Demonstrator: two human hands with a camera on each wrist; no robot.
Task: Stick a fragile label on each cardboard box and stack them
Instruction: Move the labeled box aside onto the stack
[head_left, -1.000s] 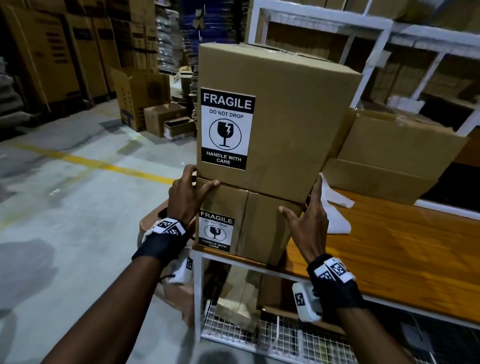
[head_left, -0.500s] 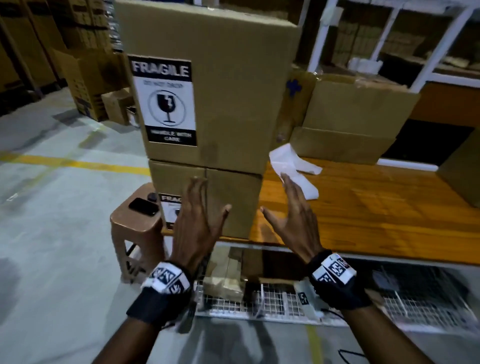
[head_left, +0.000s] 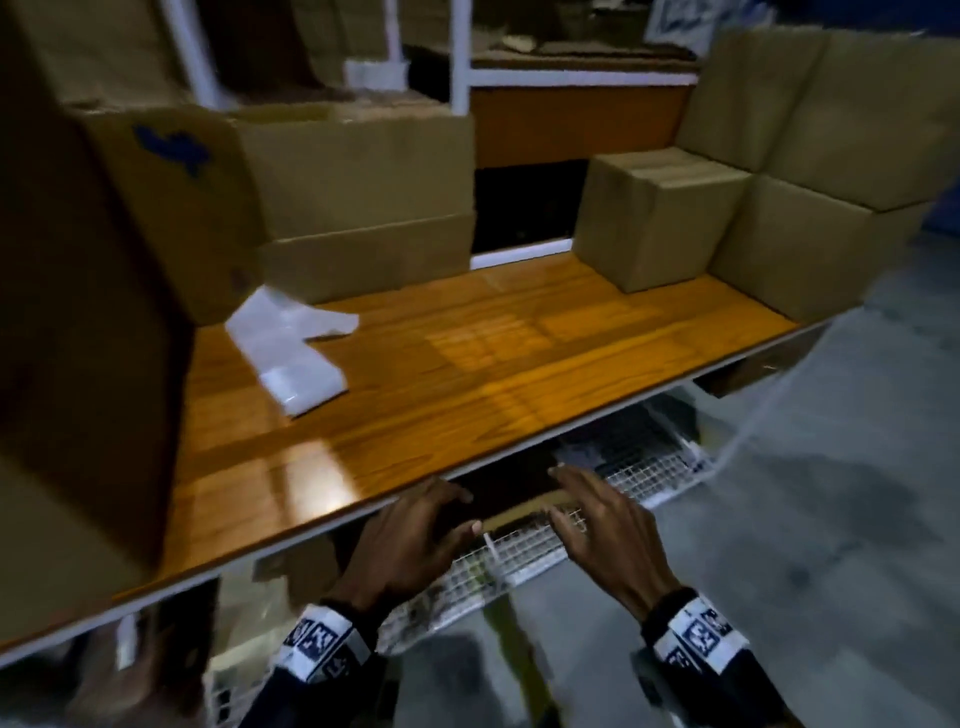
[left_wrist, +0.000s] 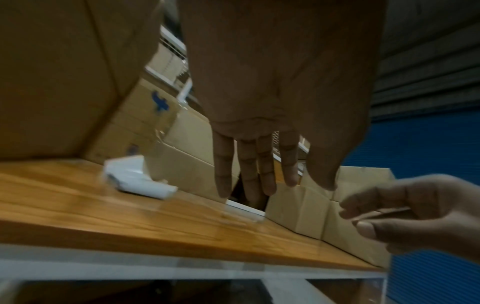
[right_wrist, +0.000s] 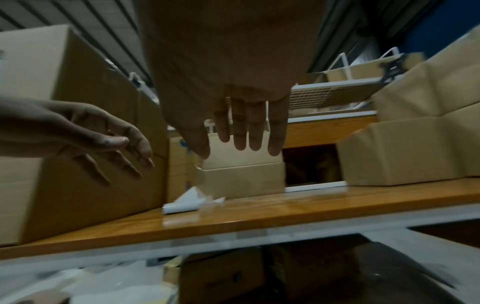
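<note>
The stacked cardboard boxes (head_left: 78, 322) fill the far left of the head view, close and dark. Both hands hang empty in front of the wooden table's front edge (head_left: 363, 499). My left hand (head_left: 415, 525) has relaxed fingers (left_wrist: 246, 176), and so does my right hand (head_left: 597, 512), whose fingers (right_wrist: 249, 131) are straight. A small plain cardboard box (head_left: 654, 213) stands on the table at the right, with larger boxes (head_left: 810, 156) behind and beside it. White label backing papers (head_left: 291, 353) lie on the table near the stack.
An open carton (head_left: 358, 192) with a folded flap sits at the back of the table. A white wire shelf (head_left: 524, 551) runs under the tabletop. White rack posts (head_left: 460, 52) rise behind. Grey concrete floor (head_left: 831, 519) lies to the right.
Both hands left the lower stacked box and dropped back to the table's front edge. My view swung right, so the stack slid to the left edge and the boxes on the right came in.
</note>
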